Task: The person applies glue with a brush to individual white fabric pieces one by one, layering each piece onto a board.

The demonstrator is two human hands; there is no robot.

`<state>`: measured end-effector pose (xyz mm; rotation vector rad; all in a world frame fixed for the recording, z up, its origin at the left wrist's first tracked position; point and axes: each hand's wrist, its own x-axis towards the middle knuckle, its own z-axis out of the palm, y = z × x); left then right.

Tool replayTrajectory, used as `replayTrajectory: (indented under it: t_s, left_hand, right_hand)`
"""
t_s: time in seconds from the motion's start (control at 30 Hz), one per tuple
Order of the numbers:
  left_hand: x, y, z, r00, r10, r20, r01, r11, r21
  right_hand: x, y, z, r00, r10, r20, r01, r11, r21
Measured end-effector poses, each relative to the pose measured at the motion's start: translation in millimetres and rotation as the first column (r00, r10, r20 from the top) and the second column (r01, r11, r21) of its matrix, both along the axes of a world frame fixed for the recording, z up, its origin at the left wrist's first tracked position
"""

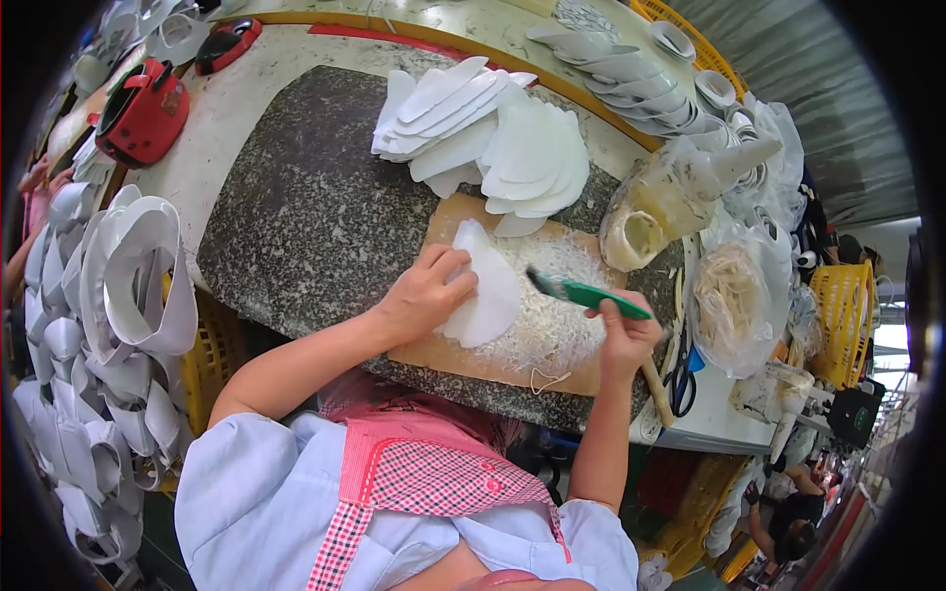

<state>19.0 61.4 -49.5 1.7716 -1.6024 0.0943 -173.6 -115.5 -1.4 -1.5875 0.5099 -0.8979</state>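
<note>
My left hand [431,291] grips the left edge of a white teardrop-shaped sheet piece [485,291], with its fingers closed there. That piece lies on or just over a brown cardboard sheet [419,353] crusted with whitish residue. Closed around a green-handled brush [596,296] is my right hand [629,333]. The brush's dark bristles point left, a short gap from the white piece. Behind the cardboard, similar white pieces [537,153] lie in overlapping fans on a dark speckled stone slab [296,197]. A glue-crusted plastic container [655,202] lies at the slab's right, its round opening facing me.
White shoe-like parts [148,276] crowd the left side; more white parts [641,94] stand at the back. On the right are a bag of pale strands [731,295], black-handled scissors [680,379] and a yellow basket [843,315]. A red container [145,116] stands back left.
</note>
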Motion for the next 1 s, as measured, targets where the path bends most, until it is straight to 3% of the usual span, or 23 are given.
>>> replayTrajectory:
  t_s: [0.1,0.2,0.3,0.4,0.53,0.63,0.73,0.83,0.93,0.97,1.0]
  left_hand:
    - [-6,4,7,0.978,0.065,-0.200,-0.076,0.996,-0.050]
    - [-2,12,14,0.973,0.041,-0.228,-0.075,0.987,-0.141]
    - [21,-17,18,0.978,0.019,-0.208,-0.017,1.000,0.008]
    - [31,-43,8,0.996,-0.078,-0.033,0.084,0.962,0.261]
    - [28,-50,10,0.998,-0.068,-0.015,0.069,0.934,0.351]
    - [30,-50,21,0.993,-0.075,-0.088,0.103,0.914,0.392]
    - [31,-49,24,0.990,-0.057,-0.131,0.089,0.961,0.261]
    - [32,-45,33,0.914,-0.119,-0.388,0.176,0.978,0.115]
    - [17,-32,52,0.888,-0.034,-0.458,-0.119,0.946,-0.302]
    - [22,-25,52,0.979,0.005,-0.204,-0.090,0.907,-0.411]
    - [19,-17,46,0.994,-0.065,-0.089,0.033,0.944,-0.328]
  right_hand:
    - [5,9,-5,0.996,0.052,-0.070,-0.052,0.999,-0.009]
    - [14,6,-8,0.968,0.120,-0.221,-0.141,0.987,-0.082]
    - [41,0,-10,0.967,0.068,-0.247,-0.126,0.966,-0.225]
    - [33,2,-1,0.916,0.148,-0.373,-0.306,0.858,-0.412]
    - [11,33,4,0.880,0.300,-0.368,-0.443,0.798,-0.409]
    - [10,37,4,0.889,0.272,-0.368,-0.419,0.807,-0.416]
    - [13,37,6,0.888,0.303,-0.346,-0.441,0.774,-0.455]
    - [9,37,6,0.884,0.316,-0.344,-0.451,0.768,-0.454]
    - [-12,23,9,0.909,0.252,-0.331,-0.348,0.896,-0.275]
    - [-15,21,11,0.961,0.124,-0.248,-0.173,0.967,-0.188]
    - [-18,17,13,0.984,-0.019,-0.175,0.004,0.996,-0.088]
